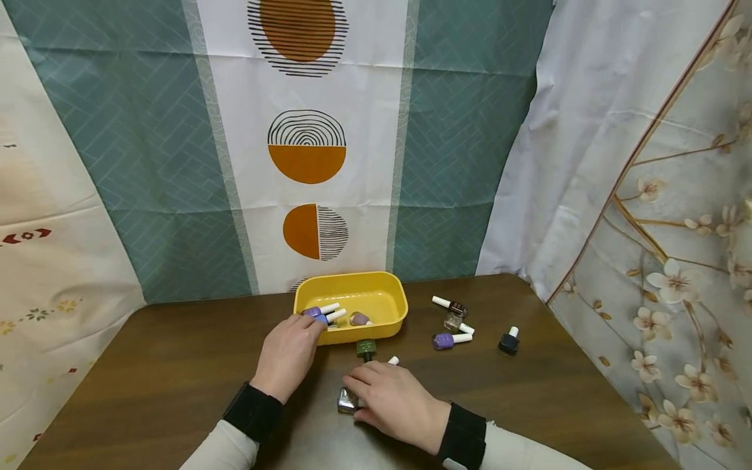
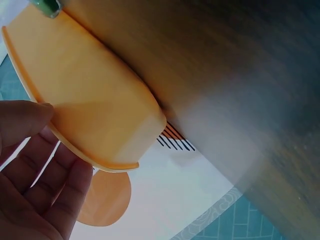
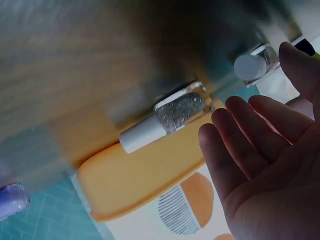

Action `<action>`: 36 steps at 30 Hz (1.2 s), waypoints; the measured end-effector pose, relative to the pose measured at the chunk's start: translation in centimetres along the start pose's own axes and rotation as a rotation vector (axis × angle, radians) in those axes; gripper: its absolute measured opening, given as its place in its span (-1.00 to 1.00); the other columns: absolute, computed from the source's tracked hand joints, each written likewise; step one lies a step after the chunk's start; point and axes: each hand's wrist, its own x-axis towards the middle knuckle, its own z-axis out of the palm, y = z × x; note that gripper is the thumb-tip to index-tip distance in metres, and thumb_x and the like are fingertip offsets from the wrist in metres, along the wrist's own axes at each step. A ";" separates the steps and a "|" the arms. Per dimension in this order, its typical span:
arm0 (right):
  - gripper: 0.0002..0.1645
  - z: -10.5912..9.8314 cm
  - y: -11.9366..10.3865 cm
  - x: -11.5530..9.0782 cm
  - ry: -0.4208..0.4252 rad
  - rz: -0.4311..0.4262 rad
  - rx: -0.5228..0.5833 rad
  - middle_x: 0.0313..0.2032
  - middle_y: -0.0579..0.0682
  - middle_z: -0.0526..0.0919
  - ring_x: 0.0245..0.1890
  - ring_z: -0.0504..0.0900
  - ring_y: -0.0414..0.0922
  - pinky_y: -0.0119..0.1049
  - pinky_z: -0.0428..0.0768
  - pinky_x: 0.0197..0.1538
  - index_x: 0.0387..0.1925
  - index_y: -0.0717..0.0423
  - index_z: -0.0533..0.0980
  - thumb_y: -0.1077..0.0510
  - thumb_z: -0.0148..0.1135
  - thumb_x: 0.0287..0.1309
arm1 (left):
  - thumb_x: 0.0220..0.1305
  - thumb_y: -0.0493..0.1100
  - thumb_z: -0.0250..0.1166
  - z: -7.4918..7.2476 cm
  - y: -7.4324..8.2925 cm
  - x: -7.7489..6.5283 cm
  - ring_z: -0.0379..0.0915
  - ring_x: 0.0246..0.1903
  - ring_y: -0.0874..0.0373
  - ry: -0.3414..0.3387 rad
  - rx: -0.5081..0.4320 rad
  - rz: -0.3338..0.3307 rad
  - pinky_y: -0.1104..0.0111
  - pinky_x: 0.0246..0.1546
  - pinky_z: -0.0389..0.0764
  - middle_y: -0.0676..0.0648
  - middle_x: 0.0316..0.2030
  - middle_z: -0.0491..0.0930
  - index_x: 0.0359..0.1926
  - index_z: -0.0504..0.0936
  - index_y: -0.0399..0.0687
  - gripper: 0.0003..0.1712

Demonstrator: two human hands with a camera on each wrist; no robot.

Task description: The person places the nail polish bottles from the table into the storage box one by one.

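My left hand (image 1: 289, 356) grips the near left rim of a yellow tray (image 1: 390, 331); in the left wrist view the thumb lies outside the wall and the fingers reach behind it. Inside the tray, close to the fingertips, are a purple nail polish bottle (image 1: 320, 310), a blue one (image 1: 330, 317) and a mauve one (image 1: 360, 319). My right hand (image 1: 396, 399) hovers low with loosely extended fingers over a silver nail polish bottle (image 1: 346, 401). A glitter nail polish bottle (image 3: 180, 109) with a white cap lies beyond its fingertips. A green nail polish bottle (image 1: 365, 348) lies before the tray.
To the right of the tray lie a dark red bottle (image 1: 457, 309), a clear-looking bottle (image 1: 454, 322) and another purple bottle (image 1: 443, 341). A black bottle (image 1: 508, 343) stands farther right. Patterned cloth (image 1: 446, 163) hangs behind the wooden table (image 1: 176, 372).
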 end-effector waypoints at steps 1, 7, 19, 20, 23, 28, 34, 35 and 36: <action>-0.36 0.0 -0.1 0.0 -0.005 0.003 -0.005 0.20 -0.12 0.71 0.17 0.67 -0.19 -0.32 0.65 0.26 0.35 0.02 0.65 -0.20 0.52 0.42 | 0.15 -0.34 0.71 0.0 0.0 0.0 0.70 -0.10 -0.07 0.000 0.000 0.000 0.08 0.05 0.79 -0.09 -0.11 0.79 -0.07 0.83 -0.12 -0.67; -0.44 0.5 -0.4 0.2 -0.024 0.003 -0.034 0.12 -0.18 0.74 0.13 0.69 -0.24 -0.29 0.63 0.28 0.29 -0.02 0.68 -0.13 0.57 0.39 | 0.17 -0.32 0.70 0.0 -0.1 -0.1 0.70 -0.12 -0.05 -0.013 0.008 -0.014 0.10 0.04 0.79 -0.09 -0.13 0.79 -0.09 0.84 -0.11 -0.70; -0.46 0.5 -0.3 0.6 -0.027 -0.014 -0.004 0.03 -0.24 0.75 0.04 0.69 -0.27 -0.30 0.63 0.25 0.31 -0.15 0.68 -0.06 0.59 0.37 | 0.16 -0.32 0.71 0.2 -0.3 0.0 0.70 -0.10 -0.04 -0.010 0.018 -0.016 0.11 0.06 0.78 -0.08 -0.10 0.80 -0.06 0.84 -0.10 -0.67; -0.44 0.5 -0.4 0.7 -0.028 -0.022 0.019 0.06 -0.23 0.74 0.07 0.68 -0.27 -0.30 0.63 0.26 0.33 -0.13 0.67 -0.06 0.60 0.37 | 0.16 -0.32 0.71 0.2 -0.3 0.0 0.70 -0.10 -0.04 -0.010 0.020 -0.014 0.12 0.05 0.78 -0.08 -0.10 0.80 -0.07 0.84 -0.10 -0.68; -0.37 0.4 -0.6 0.8 -0.033 -0.057 0.102 0.17 -0.18 0.72 0.17 0.66 -0.25 -0.31 0.61 0.30 0.40 -0.11 0.62 -0.07 0.59 0.38 | 0.15 -0.33 0.71 0.1 -0.2 -0.1 0.70 -0.10 -0.04 -0.005 0.019 -0.003 0.10 0.05 0.78 -0.09 -0.11 0.79 -0.09 0.83 -0.10 -0.68; -0.44 0.4 -1.0 1.1 -0.049 -0.090 0.169 0.21 -0.20 0.68 0.21 0.62 -0.26 -0.36 0.59 0.30 0.38 -0.20 0.64 -0.07 0.55 0.42 | 0.15 -0.33 0.71 0.1 -0.2 -0.1 0.70 -0.11 -0.05 0.004 0.020 0.008 0.10 0.07 0.78 -0.09 -0.13 0.78 -0.12 0.81 -0.11 -0.69; -0.59 0.3 -1.1 1.3 -0.082 -0.087 0.160 0.06 -0.28 0.70 0.04 0.61 -0.34 -0.46 0.58 0.17 0.26 -0.22 0.70 0.01 0.52 0.45 | 0.14 -0.33 0.71 0.1 -0.4 -0.2 0.71 -0.10 -0.05 0.000 0.010 0.010 0.08 0.08 0.78 -0.10 -0.11 0.78 -0.09 0.82 -0.11 -0.67; -0.60 0.3 -1.1 1.3 -0.085 -0.086 0.156 0.04 -0.28 0.70 0.02 0.61 -0.34 -0.46 0.57 0.14 0.26 -0.22 0.71 0.02 0.52 0.46 | 0.14 -0.33 0.71 0.1 -0.4 -0.2 0.71 -0.11 -0.05 0.004 0.013 0.010 0.09 0.08 0.78 -0.09 -0.10 0.78 -0.09 0.82 -0.11 -0.67; -0.61 0.3 -1.1 1.4 -0.083 -0.086 0.148 0.03 -0.29 0.70 0.01 0.61 -0.35 -0.46 0.57 0.13 0.25 -0.22 0.71 0.02 0.51 0.46 | 0.14 -0.33 0.71 0.0 -0.5 -0.1 0.71 -0.11 -0.05 0.010 0.015 0.013 0.09 0.08 0.78 -0.09 -0.11 0.78 -0.09 0.82 -0.11 -0.67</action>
